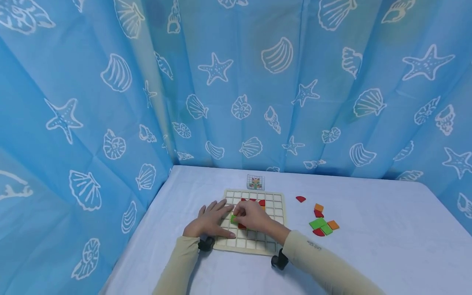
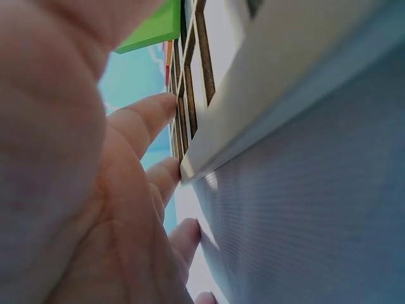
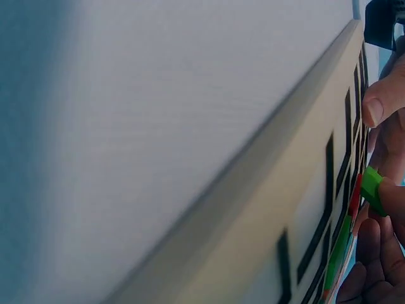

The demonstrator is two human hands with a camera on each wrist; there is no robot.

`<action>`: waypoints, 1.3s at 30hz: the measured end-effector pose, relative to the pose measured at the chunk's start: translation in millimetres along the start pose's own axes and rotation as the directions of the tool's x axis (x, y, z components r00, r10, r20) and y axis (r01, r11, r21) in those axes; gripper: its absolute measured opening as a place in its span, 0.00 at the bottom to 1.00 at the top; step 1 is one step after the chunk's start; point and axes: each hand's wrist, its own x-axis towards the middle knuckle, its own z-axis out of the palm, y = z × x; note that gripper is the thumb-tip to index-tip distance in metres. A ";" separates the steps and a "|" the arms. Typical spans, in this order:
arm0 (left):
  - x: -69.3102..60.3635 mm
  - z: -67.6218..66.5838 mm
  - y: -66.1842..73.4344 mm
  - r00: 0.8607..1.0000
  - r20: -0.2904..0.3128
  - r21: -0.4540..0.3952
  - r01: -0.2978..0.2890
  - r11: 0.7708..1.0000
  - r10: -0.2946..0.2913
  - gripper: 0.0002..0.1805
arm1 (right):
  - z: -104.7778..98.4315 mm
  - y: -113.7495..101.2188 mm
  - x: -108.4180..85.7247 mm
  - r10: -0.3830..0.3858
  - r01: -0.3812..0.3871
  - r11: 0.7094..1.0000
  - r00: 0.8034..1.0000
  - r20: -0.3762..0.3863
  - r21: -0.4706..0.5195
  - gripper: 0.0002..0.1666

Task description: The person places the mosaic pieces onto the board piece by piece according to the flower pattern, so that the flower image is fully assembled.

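A cream grid board (image 1: 278,248) lies on the white cloth, with red, orange and green pieces in its squares. My right hand (image 1: 252,216) pinches a green piece (image 1: 233,219) over the left-middle part of the board; in the right wrist view the green piece (image 3: 372,190) is at the fingertips, tilted, close to a red piece (image 3: 355,193). My left hand (image 1: 211,221) rests with spread fingers on the board's left side. In the left wrist view its fingers (image 2: 166,174) touch the board's edge, and a green piece (image 2: 155,28) shows at the top.
A small card with a coloured pattern on a grid (image 1: 255,182) lies behind the board. To the right are loose pieces: a red one (image 1: 300,199), an orange one (image 1: 318,207), a green one (image 1: 318,223) and several others. A blue shell-print curtain (image 1: 241,82) hangs behind the table.
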 end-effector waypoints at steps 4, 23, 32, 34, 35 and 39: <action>1.1 -2.0 -0.4 1.000 0.001 0.004 0.003 1.000 -0.003 0.54 | 0.4 -0.1 1.6 0.022 -0.022 1.000 1.000 0.002 0.001 0.05; 0.7 -1.2 1.1 1.000 0.010 0.000 0.006 1.000 -0.006 0.54 | 6.5 2.9 4.0 0.051 -0.051 0.998 0.999 -0.003 -0.021 0.04; 1.2 0.1 0.0 1.000 0.009 0.005 0.012 1.000 -0.012 0.54 | 7.3 -0.9 3.0 0.056 -0.053 0.996 0.998 0.030 -0.074 0.04; 0.6 -0.3 0.0 1.000 0.005 0.006 0.004 1.000 -0.004 0.54 | 7.1 -1.2 2.9 0.038 -0.035 0.997 0.999 0.034 -0.071 0.03; -0.1 -0.6 -0.1 1.000 0.006 0.004 -0.001 1.000 0.001 0.54 | 7.1 -1.2 3.0 0.032 -0.030 0.997 0.999 0.035 -0.071 0.03; -2.5 -2.2 -0.8 1.000 0.001 -0.012 -0.026 1.000 0.026 0.53 | 7.4 -0.2 4.2 0.008 -0.006 0.997 0.999 0.038 -0.076 0.03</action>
